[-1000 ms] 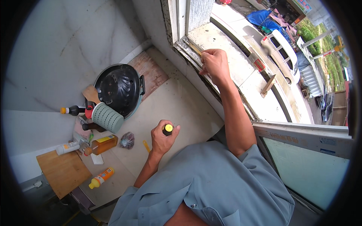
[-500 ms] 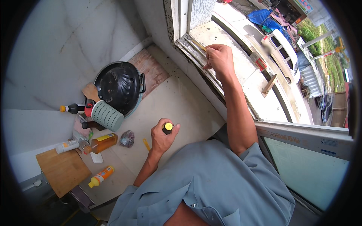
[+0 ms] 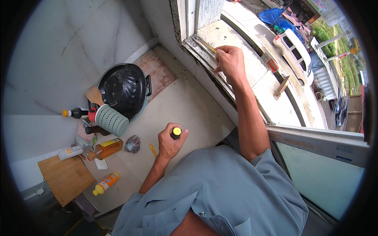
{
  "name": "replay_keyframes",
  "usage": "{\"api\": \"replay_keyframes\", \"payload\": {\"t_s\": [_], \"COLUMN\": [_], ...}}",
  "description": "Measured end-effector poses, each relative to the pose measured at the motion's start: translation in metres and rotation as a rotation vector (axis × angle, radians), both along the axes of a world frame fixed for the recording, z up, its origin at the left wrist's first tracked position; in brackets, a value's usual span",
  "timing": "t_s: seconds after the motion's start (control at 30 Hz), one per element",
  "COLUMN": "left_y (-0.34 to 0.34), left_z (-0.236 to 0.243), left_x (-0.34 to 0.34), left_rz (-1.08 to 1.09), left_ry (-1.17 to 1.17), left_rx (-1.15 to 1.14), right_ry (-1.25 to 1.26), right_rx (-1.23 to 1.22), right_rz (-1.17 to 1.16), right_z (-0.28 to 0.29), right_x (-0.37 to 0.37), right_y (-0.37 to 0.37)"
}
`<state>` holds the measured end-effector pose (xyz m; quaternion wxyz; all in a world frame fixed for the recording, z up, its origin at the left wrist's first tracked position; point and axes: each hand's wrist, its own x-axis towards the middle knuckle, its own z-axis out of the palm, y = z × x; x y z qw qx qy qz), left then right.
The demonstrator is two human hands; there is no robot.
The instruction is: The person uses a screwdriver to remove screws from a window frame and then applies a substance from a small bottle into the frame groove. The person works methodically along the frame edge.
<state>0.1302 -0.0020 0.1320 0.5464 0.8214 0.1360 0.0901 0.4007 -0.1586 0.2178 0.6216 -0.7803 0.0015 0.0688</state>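
My left hand (image 3: 169,144) grips a dark bottle with a yellow cap (image 3: 176,132) over the counter. Higher up, my right hand (image 3: 230,63) is closed in a pinch on a thin yellow stick (image 3: 208,46), which lies along the grimy window track (image 3: 197,53); the stick's far end is too small to make out. Near my left hand are a yellow strip-like tool (image 3: 153,149) and a small plastic bag (image 3: 132,144).
On the counter (image 3: 197,114) are a black lid (image 3: 124,90), a green perforated holder (image 3: 112,120), several bottles (image 3: 107,183) and a wooden board (image 3: 65,179). An open window (image 3: 315,145) at right looks onto a parked white van (image 3: 293,59).
My right hand has shifted slightly up and to the right along the window track since a second ago. My left hand with the bottle has barely moved.
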Motion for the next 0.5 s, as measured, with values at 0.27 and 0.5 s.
{"api": "replay_keyframes", "payload": {"t_s": [0.27, 0.5], "left_y": [0.000, -0.002], "left_z": [-0.004, 0.002], "left_x": [0.001, 0.008], "left_rz": [-0.012, -0.034], "left_ry": [-0.002, -0.017], "left_rx": [0.010, 0.012], "right_ry": [0.009, 0.017], "right_rx": [-0.012, 0.084], "right_rz": [-0.004, -0.050], "right_z": [0.006, 0.016], "right_x": [-0.004, -0.014], "right_y": [-0.001, -0.005]}}
